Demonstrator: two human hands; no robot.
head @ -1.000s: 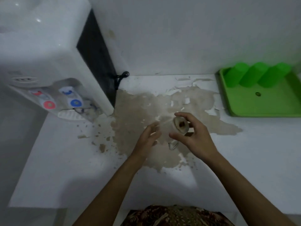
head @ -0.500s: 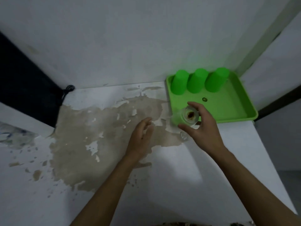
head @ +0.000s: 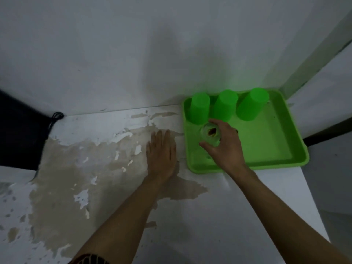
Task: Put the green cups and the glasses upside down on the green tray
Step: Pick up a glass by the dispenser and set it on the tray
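Note:
A green tray [head: 266, 141] lies at the back right of the white counter. Three green cups [head: 200, 108] [head: 224, 106] [head: 251, 104] stand upside down in a row along its far edge. My right hand [head: 225, 147] grips a clear glass [head: 210, 133], base up, over the tray's left part, just in front of the left and middle cups. I cannot tell whether the glass touches the tray. My left hand [head: 162, 153] lies flat and open on the counter just left of the tray, fingers together.
The counter [head: 228, 216] has a large brown patch of peeled surface [head: 66, 178] left of my hands. A white wall runs behind. A dark appliance side and a black cable [head: 55, 117] sit at the far left. The counter ends just right of the tray.
My right hand carried the glass right from the counter's middle to over the tray. My left hand came off the glass and flattened on the counter. My view swung right, past the water dispenser.

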